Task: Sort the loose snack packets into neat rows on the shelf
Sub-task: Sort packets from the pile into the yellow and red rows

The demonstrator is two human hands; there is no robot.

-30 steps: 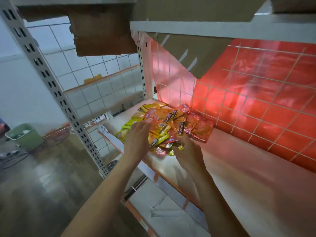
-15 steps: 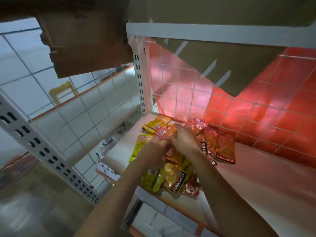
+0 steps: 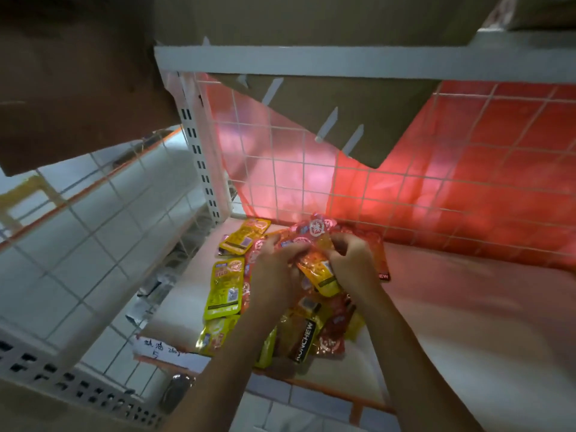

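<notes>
We note glossy, crinkled plastic packets (image 3: 223,285); shelf board (image 3: 467,307) smooth and matt; far grid (image 3: 304,169) and left post (image 3: 199,157) white-painted metal; cardboard (image 3: 78,88) overhead matt, fibrous-looking.

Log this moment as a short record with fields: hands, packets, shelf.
Left hand: holds a bunch of orange and red foil snack packets
Right hand: holds the same bunch from the other side
Loose pile: yellow, orange and red packets, overlapping, unsorted
Yellow flat packets: lying left of the pile
Shelf: white board, white wire grid back
</notes>
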